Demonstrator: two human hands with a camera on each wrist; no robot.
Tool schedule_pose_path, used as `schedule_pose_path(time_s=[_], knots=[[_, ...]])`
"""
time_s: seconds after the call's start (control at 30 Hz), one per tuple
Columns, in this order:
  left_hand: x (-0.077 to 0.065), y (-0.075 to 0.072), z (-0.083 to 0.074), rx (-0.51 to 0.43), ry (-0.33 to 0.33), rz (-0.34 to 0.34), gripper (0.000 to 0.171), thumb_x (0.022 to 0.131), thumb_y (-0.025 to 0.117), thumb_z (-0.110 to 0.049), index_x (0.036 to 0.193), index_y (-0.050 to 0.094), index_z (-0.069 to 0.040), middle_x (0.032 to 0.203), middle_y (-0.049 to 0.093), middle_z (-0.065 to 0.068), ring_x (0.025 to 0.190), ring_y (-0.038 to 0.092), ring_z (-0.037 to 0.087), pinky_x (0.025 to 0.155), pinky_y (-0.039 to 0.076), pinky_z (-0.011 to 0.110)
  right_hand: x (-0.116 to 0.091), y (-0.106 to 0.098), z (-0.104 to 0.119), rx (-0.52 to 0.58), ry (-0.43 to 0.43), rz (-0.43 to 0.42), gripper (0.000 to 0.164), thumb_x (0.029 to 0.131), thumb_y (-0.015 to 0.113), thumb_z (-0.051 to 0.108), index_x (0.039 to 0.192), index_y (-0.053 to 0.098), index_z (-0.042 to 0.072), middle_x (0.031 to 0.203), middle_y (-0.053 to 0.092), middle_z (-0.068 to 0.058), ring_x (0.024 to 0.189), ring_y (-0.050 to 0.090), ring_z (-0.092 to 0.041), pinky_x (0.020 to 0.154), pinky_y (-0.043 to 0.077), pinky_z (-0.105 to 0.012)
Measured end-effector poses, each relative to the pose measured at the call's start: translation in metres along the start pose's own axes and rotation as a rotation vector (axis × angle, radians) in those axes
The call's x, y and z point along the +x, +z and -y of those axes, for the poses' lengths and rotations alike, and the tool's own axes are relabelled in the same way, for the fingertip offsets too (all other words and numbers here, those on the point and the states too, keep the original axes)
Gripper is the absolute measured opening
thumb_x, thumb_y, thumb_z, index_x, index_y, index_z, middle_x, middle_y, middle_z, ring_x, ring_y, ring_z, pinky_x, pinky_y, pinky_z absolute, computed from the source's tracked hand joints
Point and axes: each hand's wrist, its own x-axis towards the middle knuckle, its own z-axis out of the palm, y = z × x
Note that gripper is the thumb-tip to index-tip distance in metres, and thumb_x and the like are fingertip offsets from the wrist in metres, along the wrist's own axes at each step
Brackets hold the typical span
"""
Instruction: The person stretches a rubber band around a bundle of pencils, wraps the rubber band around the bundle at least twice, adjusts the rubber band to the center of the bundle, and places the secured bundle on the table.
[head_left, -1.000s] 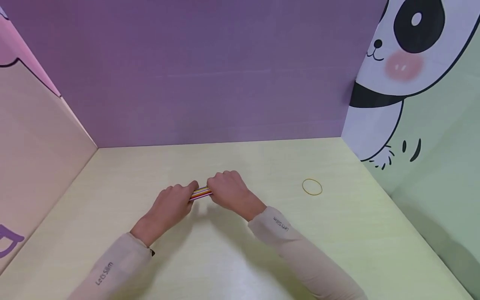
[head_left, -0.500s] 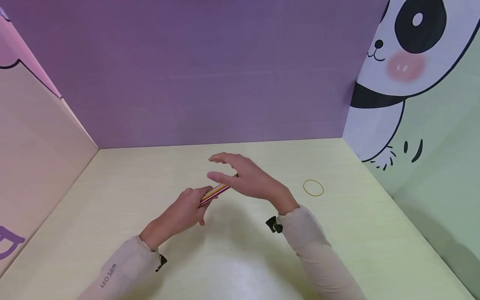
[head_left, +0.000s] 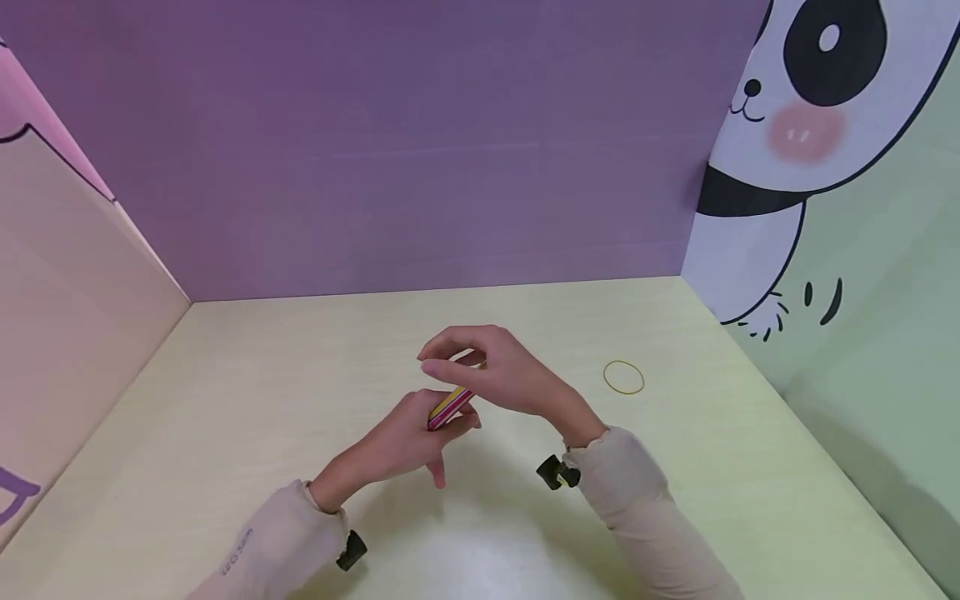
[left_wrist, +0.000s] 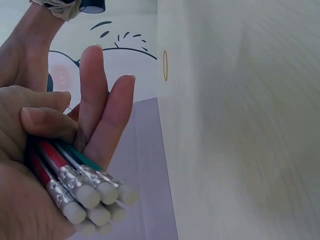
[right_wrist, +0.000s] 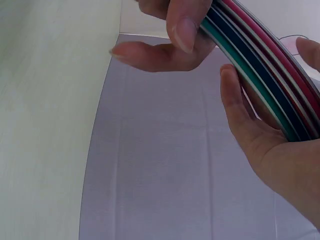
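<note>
A bundle of striped pencils (head_left: 452, 409) slants up to the right between the two hands, above the table. My left hand (head_left: 405, 439) grips its near end, two fingers reaching out straight. White eraser tips (left_wrist: 87, 196) in metal ferrules stick out beside that palm in the left wrist view. Around the far end, my right hand (head_left: 517, 375) is loosely cupped, the thumb standing apart from the pencils. In the right wrist view the pencils' red, blue and green sides (right_wrist: 265, 70) run into the right palm (right_wrist: 295, 170), which hides their ends.
A thin yellow rubber band (head_left: 624, 377) lies on the pale wooden table (head_left: 262, 358) to the right of the hands. Behind the table stands a purple wall (head_left: 435, 167), with a panda-printed panel (head_left: 862, 275) at the right and a pale panel (head_left: 75, 275) at the left.
My right hand lets go of its earlier grip, opens, then curves loosely about the far end. The left hand shifts right and turns the bundle steeper. The rubber band stays put.
</note>
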Motion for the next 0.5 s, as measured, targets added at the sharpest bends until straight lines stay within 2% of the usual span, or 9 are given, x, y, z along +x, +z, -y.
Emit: schedule_pose_path(time_s=[0.13,0.23,0.37,0.5], knots=[[-0.0001,0.0024,-0.0004,-0.015,-0.008,0.007,0.019,0.105,0.049,-0.018,0.105,0.065,-0.007,0.085,0.062,0.007,0.046,0.066,0.024,0.068,0.049,0.030,-0.0018,-0.0027,-0.0033,-0.049,0.016,-0.015,0.021,0.099,0.062,0.027,0.116,0.068,0.016,0.111,0.069,0.003,0.101,0.065,-0.008,0.087,0.055,-0.029],[-0.0008,0.0021,-0.0002,-0.024,0.001,0.002,0.020,0.106,0.047,-0.015,0.105,0.065,-0.006,0.110,0.065,0.011,0.046,0.067,0.024,0.068,0.048,0.029,-0.0020,-0.0046,-0.0046,-0.135,0.016,-0.062,0.029,0.098,0.063,0.027,0.124,0.063,0.015,0.113,0.067,0.002,0.102,0.064,-0.009,0.086,0.054,-0.026],[-0.0007,-0.0004,-0.0011,-0.048,0.019,-0.002,0.019,0.106,0.047,-0.015,0.105,0.065,-0.008,0.113,0.063,0.013,0.048,0.067,0.024,0.068,0.048,0.030,-0.0043,-0.0073,-0.0036,-0.181,-0.005,-0.078,0.033,0.094,0.068,0.033,0.124,0.063,0.020,0.114,0.066,0.007,0.101,0.064,-0.008,0.081,0.055,-0.026],[0.0005,-0.0030,-0.0030,-0.074,0.011,0.005,0.018,0.105,0.049,-0.016,0.103,0.066,-0.011,0.111,0.063,0.015,0.049,0.068,0.026,0.068,0.048,0.029,-0.0045,-0.0065,-0.0047,-0.115,-0.058,-0.068,0.022,0.097,0.065,0.033,0.116,0.070,0.023,0.110,0.069,0.010,0.099,0.066,-0.007,0.078,0.056,-0.030]])
